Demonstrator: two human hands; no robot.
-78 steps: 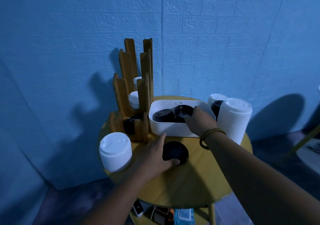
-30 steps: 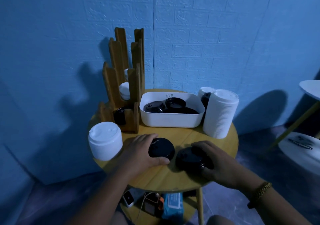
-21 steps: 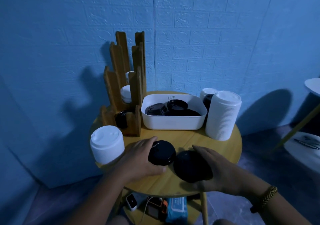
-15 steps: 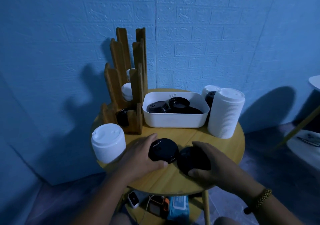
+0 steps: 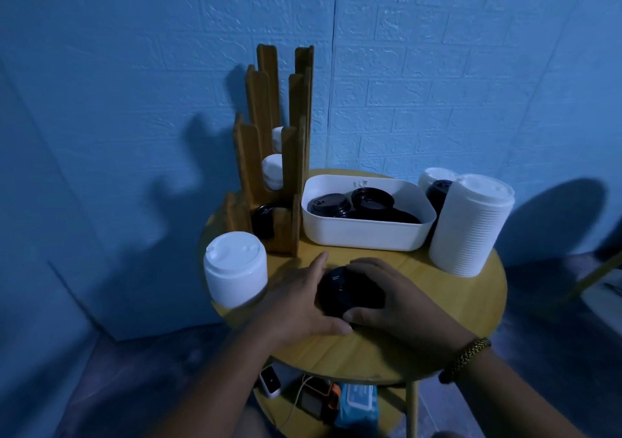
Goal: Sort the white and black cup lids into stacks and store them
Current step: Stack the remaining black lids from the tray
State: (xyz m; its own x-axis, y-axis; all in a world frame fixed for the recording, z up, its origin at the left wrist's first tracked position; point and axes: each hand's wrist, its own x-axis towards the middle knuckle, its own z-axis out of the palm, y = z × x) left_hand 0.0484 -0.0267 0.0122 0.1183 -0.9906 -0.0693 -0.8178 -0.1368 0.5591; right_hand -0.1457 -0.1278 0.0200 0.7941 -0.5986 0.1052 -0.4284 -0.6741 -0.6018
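Your left hand (image 5: 296, 299) and right hand (image 5: 400, 298) cup the black lids (image 5: 350, 291) between curled fingers, mid-table; the wooden rack (image 5: 269, 154) stands far-left, nearer your left hand.

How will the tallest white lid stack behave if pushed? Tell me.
The tall white lid stack is far taller than wide, so a high push would probably tip it. Its ribbed sides suggest many thin nested lids: likely light, and apt to come apart if lifted by the top.
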